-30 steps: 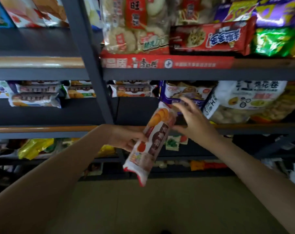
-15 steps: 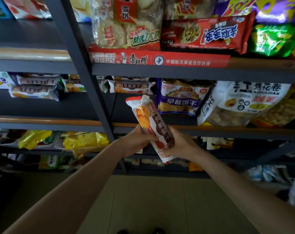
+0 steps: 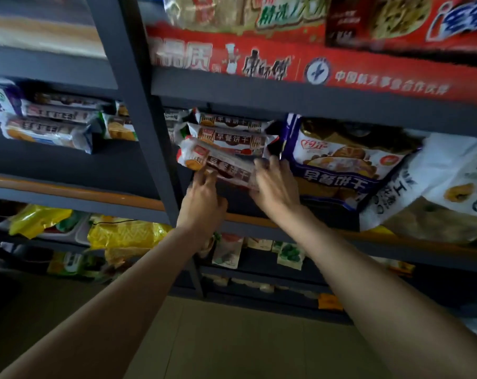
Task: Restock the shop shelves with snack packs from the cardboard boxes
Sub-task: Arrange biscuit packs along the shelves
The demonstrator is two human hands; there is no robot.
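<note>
Two hands are raised to the middle shelf point(image 3: 67, 191), where a biscuit pack point(image 3: 218, 166) is held lengthwise just below two stacked packs point(image 3: 231, 132). It is gripped underneath by the left hand point(image 3: 201, 203) and clasped at its right end by the curled right hand point(image 3: 275, 187), beside a purple bag point(image 3: 341, 165).

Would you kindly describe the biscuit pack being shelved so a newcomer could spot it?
Find the dark upright post of the shelving; just right of it, on the middle shelf, lies a stack of long biscuit packs. The held pack is the lowest, tilted, with both hands on it.
</note>
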